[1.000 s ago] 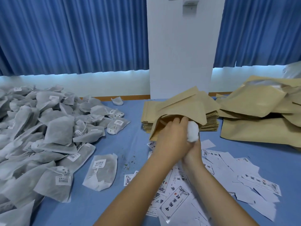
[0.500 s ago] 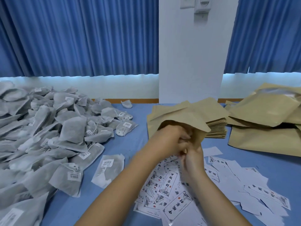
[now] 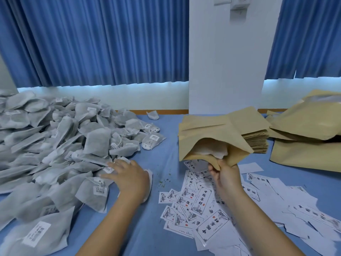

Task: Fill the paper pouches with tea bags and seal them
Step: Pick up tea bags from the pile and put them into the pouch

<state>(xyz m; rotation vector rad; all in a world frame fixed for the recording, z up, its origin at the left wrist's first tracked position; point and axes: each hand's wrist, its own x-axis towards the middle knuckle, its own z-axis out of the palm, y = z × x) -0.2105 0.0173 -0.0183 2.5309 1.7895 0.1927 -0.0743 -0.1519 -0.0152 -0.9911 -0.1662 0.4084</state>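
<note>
My right hand (image 3: 226, 174) grips the lower edge of a brown paper pouch (image 3: 238, 146), held up with its mouth facing me. A white tea bag (image 3: 210, 149) shows inside it. My left hand (image 3: 129, 177) lies flat, fingers spread, on a single tea bag (image 3: 149, 177) at the edge of the big heap of grey-white tea bags (image 3: 55, 148) on the left. Most of that bag is hidden under the palm.
A stack of flat brown pouches (image 3: 258, 143) lies behind the held pouch. Larger brown bags (image 3: 306, 137) are piled at the right. White printed labels (image 3: 203, 209) are scattered near me on the blue table (image 3: 166, 148). Behind stand a white pillar and blue curtains.
My left hand has left the pouch mouth and moved left and down onto the tea bag heap. The tea bag now sits inside the pouch, which my right hand alone holds.
</note>
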